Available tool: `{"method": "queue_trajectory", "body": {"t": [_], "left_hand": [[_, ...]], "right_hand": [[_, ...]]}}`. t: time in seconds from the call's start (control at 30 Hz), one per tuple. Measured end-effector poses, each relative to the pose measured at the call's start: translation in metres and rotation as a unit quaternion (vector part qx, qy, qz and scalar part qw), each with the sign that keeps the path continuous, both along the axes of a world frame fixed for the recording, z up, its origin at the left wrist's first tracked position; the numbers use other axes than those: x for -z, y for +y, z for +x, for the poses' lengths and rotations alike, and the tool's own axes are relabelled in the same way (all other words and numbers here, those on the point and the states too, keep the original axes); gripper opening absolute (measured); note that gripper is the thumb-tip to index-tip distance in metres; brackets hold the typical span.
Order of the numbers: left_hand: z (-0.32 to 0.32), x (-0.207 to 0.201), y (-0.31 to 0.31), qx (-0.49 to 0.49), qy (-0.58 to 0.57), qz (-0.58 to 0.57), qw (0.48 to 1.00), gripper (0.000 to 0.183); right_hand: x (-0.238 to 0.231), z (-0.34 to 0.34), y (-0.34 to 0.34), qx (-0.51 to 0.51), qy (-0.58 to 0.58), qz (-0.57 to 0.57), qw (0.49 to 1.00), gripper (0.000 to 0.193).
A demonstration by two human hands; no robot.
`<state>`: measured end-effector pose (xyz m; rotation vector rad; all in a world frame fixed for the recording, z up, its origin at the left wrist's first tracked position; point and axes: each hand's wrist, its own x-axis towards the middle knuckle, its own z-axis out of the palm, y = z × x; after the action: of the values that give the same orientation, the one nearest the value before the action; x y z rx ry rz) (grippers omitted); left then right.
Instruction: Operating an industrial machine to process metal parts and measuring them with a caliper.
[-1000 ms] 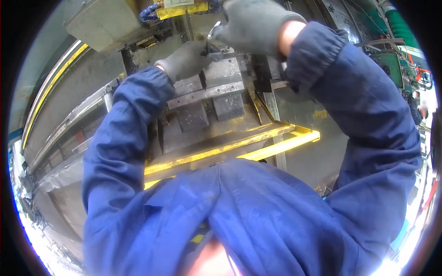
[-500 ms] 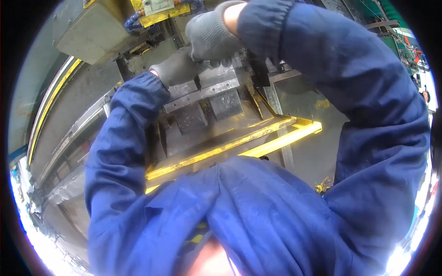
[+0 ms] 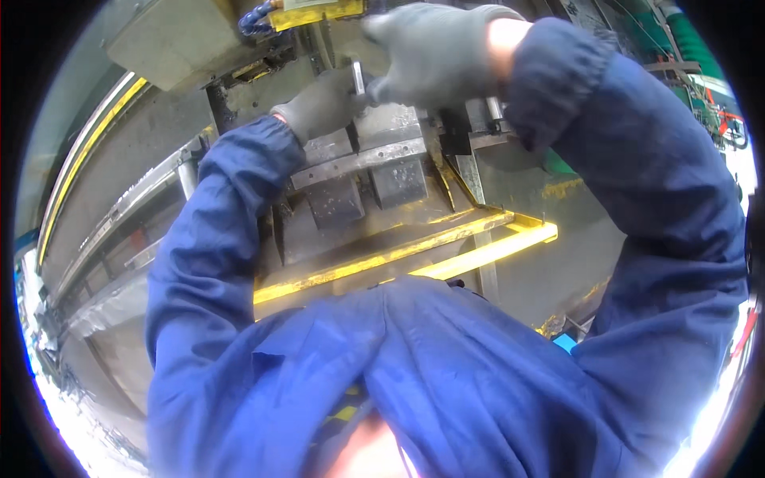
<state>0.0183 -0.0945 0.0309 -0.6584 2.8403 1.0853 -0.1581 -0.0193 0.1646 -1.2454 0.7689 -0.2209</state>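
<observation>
My left hand, in a grey knit glove, is closed at the far middle, over a metal fixture with a drilled bar. A short, shiny metal pin stands up at its fingertips and appears to be held there; its lower end is hidden. Just to the right, my right hand, gloved the same way, is blurred by motion. Its forefinger and thumb are spread apart toward the pin, with nothing visible between them. The dark blocks under the bar lie below both hands.
A yellow-painted frame crosses between my body and the fixture. At the far edge sits a yellow block with a blue segmented hose. A grey metal housing juts out at the far left. Green machinery stands at the far right.
My right hand has lifted off my left hand, moved right and spread its fingers. The metal pin at the left hand now shows. The view has shifted slightly.
</observation>
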Motion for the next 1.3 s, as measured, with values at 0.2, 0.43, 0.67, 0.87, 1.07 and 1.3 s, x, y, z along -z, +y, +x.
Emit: {"method": "queue_trajectory", "body": {"t": [0.2,0.43,0.67,0.87,1.07,1.3], "left_hand": [[-0.018,-0.04,0.022,-0.05,-0.049,0.033,0.997,0.028],[-0.011,-0.034,0.02,-0.037,0.014,0.079,0.996,0.03],[-0.001,-0.053,0.024,-0.052,-0.033,0.06,0.996,0.03],[-0.014,-0.047,0.029,-0.038,-0.065,-0.001,0.997,0.027],[-0.01,-0.007,0.016,-0.065,0.064,0.11,0.99,0.026],[-0.01,-0.006,0.003,-0.006,0.027,0.05,0.998,0.028]], "right_hand": [[-0.046,0.032,0.014,0.063,0.487,-0.044,0.87,0.034],[0.0,0.016,-0.021,-0.082,0.494,-0.39,0.773,0.029],[-0.057,0.033,-0.004,-0.033,0.618,-0.452,0.643,0.03],[-0.051,0.017,0.014,0.127,0.507,-0.193,0.83,0.031],[-0.053,0.014,0.029,0.114,0.5,-0.215,0.831,0.033],[-0.055,0.02,0.034,0.076,0.501,-0.244,0.827,0.036]]}}
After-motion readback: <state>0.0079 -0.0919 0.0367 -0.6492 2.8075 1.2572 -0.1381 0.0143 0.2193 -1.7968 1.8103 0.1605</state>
